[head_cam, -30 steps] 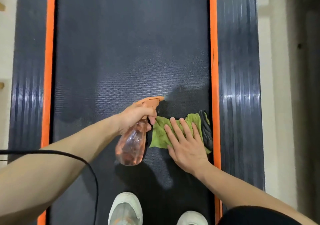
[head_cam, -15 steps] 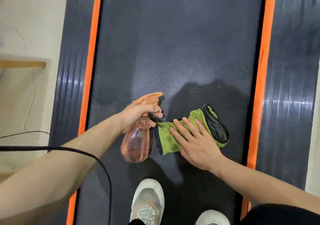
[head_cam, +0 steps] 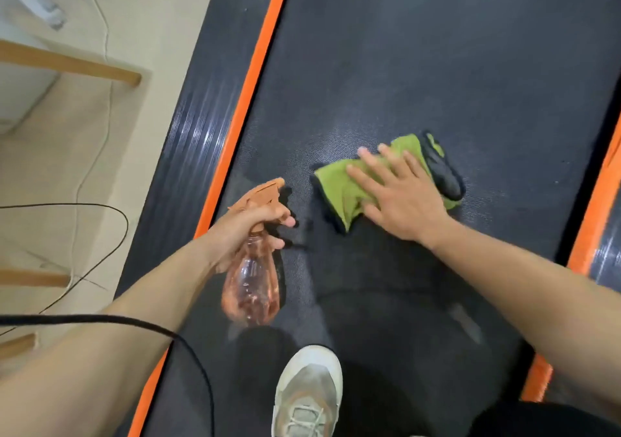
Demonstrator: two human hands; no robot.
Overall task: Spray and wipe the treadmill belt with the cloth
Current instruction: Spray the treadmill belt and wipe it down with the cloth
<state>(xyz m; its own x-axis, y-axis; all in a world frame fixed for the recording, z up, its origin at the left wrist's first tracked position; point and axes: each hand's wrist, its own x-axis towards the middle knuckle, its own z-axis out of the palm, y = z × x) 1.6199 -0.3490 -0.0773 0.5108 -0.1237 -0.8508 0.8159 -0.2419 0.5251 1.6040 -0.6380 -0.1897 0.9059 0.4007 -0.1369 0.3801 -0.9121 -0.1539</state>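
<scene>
While the dark, finely textured rubber treadmill belt (head_cam: pixel 437 67) fills most of the view, a pale beige floor (head_cam: pixel 50 168) lies off its left side. A glossy black ribbed side rail (head_cam: pixel 201 117) runs along the belt's left edge, and 2 narrow orange strips border the belt, 1 on the left (head_cam: pixel 255 77) and 1 on the right (head_cam: pixel 591 231).

At the belt's near end stands 1 worn grey-and-white laced shoe (head_cam: pixel 307 389), toe pointing up the belt.

Over the belt's left part, just inside the orange strip, hangs a clear pinkish plastic spray bottle with an orange trigger head (head_cam: pixel 252 289), its nozzle aimed up the belt. The left hand (head_cam: pixel 245 228) grips its neck, fingers curled round below the trigger head.

Near the belt's middle, the right hand (head_cam: pixel 403 201) lies flat, palm down, fingers straight and spread, pressing on a crumpled green cloth with a dark grey edge (head_cam: pixel 339 188). This cloth rests on the belt, well apart from either orange strip and a little beyond the bottle's nozzle.

A thin black cable (head_cam: pixel 134 322) crosses the left forearm and drops over the belt's near left corner.
</scene>
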